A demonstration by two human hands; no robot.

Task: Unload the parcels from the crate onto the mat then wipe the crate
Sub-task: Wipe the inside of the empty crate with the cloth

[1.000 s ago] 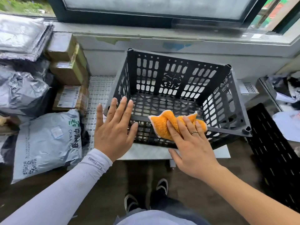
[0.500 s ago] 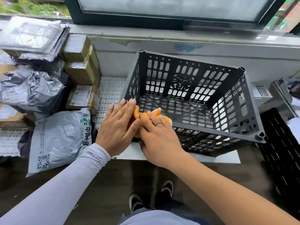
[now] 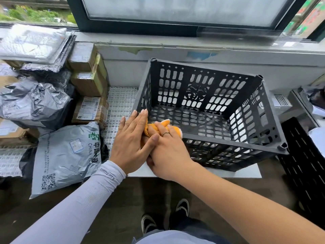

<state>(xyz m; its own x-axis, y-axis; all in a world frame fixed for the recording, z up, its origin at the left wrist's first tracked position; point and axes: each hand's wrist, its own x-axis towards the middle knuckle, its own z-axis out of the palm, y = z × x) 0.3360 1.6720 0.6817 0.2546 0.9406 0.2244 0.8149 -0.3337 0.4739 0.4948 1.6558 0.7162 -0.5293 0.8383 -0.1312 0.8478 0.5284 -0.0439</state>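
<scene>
1. parcels lie at the left, grey bags and taped boxes heaped together on and beside the white mat; by the look of it the unloading step is done.
2. the left hand lies flat with straight fingers against the crate's near left corner, holding nothing, seemingly bracing it; its thumb rests over the right hand.
3. the cloth, orange, is draped over the near rim at that same corner, just right of the left hand's fingers and touching them.
4. the right hand presses the cloth onto the rim, fingers on top of it; whether they curl round it i cannot tell.
5. the crate, black and slotted, sits on a desk under the window with nothing inside, so the wiping step is in hand.
6. next, i judge, the cloth must be carried along the near rim to the right, then over the walls and floor, while the other hand keeps the light crate from sliding.
</scene>
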